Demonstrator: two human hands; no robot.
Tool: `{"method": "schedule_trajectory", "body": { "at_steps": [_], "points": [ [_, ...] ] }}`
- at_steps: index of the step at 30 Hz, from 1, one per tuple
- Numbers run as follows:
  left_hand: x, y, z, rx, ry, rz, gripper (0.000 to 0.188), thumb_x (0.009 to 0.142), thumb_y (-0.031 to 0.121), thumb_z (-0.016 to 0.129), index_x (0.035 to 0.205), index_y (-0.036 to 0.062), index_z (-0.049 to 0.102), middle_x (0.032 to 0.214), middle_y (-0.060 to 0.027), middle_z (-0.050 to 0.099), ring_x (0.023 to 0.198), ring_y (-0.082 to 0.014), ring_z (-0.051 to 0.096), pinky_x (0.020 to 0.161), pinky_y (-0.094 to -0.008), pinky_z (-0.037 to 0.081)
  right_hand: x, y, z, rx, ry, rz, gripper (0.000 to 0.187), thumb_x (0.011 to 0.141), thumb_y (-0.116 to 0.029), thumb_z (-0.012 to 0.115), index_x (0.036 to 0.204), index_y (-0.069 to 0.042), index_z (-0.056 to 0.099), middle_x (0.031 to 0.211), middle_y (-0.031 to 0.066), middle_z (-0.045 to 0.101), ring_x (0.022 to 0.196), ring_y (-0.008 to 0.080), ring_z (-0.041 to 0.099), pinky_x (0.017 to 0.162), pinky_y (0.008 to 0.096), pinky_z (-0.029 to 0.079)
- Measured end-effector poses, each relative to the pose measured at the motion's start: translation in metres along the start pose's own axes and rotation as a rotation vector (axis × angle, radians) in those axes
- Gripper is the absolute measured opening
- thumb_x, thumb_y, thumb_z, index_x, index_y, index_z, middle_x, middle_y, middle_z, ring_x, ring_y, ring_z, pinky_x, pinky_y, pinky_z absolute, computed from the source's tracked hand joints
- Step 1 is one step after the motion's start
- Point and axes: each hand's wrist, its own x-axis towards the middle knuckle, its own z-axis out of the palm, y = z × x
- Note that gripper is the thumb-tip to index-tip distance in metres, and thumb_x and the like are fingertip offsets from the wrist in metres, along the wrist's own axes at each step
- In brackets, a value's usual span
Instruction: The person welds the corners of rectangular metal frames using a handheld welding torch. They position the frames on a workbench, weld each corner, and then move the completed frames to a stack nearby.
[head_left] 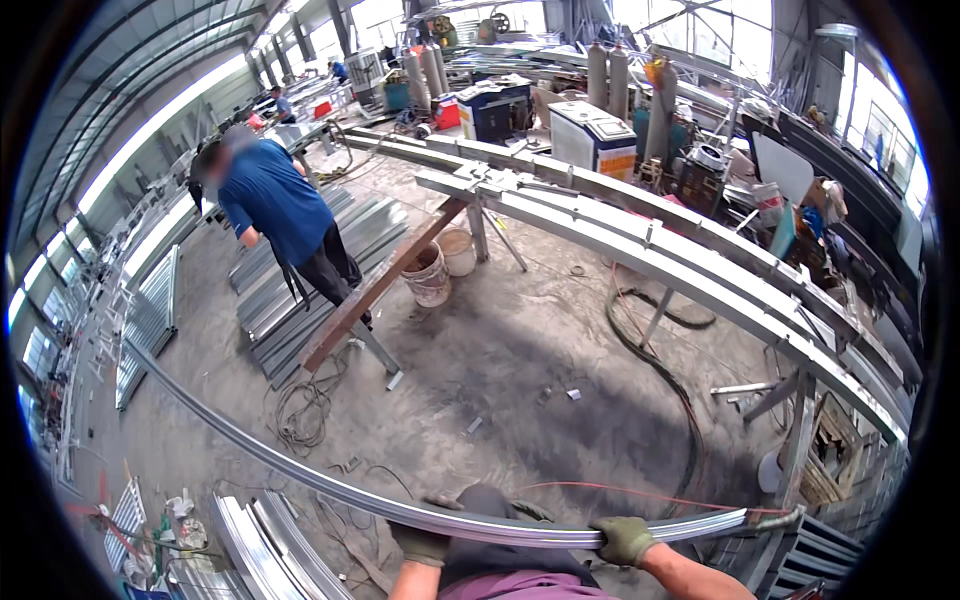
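Observation:
A long silvery metal profile (300,472) with lengthwise grooves stretches across in front of my body, from the far left to the lower right. My left hand (421,545), in a dark green work glove, grips it from below, with fingertips showing above its upper edge. Closer to its right end, my right hand (626,541), gloved the same way, is closed around the profile. The undersides of both grips are partly hidden. The profile's short right end sticks out past my right hand; the far end reaches toward the left side of the hall.
A steel rack (660,240) carrying long bars runs along the right. A brown beam (385,285) slopes near two buckets (428,275). A person in blue (280,205) stands by stacked profiles (365,215). Cables (300,415) and a hose (680,395) lie on the floor.

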Motion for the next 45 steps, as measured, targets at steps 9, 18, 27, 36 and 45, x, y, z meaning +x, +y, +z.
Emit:
{"method": "schedule_trajectory", "body": {
  "at_steps": [9,18,27,36,45],
  "points": [
    [0.175,-0.051,-0.119,-0.009,0.109,-0.257,0.088,0.09,0.083,0.031,0.093,0.0093,0.079,0.11,-0.0173,0.076,0.102,-0.0485,0.069,0.097,-0.0708,0.05,0.028,0.152,-0.016,-0.072,0.145,0.325,0.037,0.083,-0.016,0.071,0.12,-0.013,0.077,0.106,0.0194,0.077,0.1,0.042,0.072,0.088,0.0521,0.057],
    [0.32,-0.157,-0.07,-0.146,0.204,-0.522,0.075,0.097,0.07,0.036,0.101,0.0083,0.077,0.111,-0.0195,0.074,0.11,-0.0514,0.066,0.104,-0.07,0.049,0.015,0.147,-0.129,-0.067,0.092,0.645,0.048,0.075,-0.018,0.075,0.122,-0.014,0.075,0.098,0.0212,0.076,0.093,0.0449,0.072,0.085,0.0551,0.058],
    [0.446,-0.238,0.056,0.078,0.233,-0.64,0.049,0.1,0.053,0.049,0.089,0.013,0.076,0.093,-0.0135,0.076,0.091,-0.0396,0.07,0.095,-0.0597,0.054,0.159,0.219,-0.197,0.917,0.052,0.482,0.074,0.101,-0.05,0.067,0.157,-0.005,0.049,0.149,0.0224,0.062,0.138,0.0312,0.06,0.115,0.0385,0.047],
    [0.545,-0.363,0.102,0.087,0.321,-0.663,0.05,0.1,0.048,0.049,0.092,0.0053,0.073,0.092,-0.0177,0.073,0.088,-0.0424,0.068,0.094,-0.0602,0.054,0.261,0.306,-0.28,0.901,-0.166,0.275,0.098,0.089,-0.065,0.077,0.159,-0.004,0.046,0.143,0.0244,0.065,0.133,0.031,0.062,0.113,0.0373,0.046],
    [0.573,-0.471,0.161,0.172,0.401,-0.564,0.067,0.097,0.066,0.043,0.095,0.006,0.07,0.094,-0.0203,0.074,0.088,-0.0458,0.07,0.085,-0.0631,0.057,0.256,0.386,-0.353,0.908,-0.126,0.335,0.092,0.086,-0.058,0.084,0.152,0.0,0.055,0.125,0.0214,0.073,0.112,0.0258,0.071,0.1,0.0359,0.054]
  ]
}}
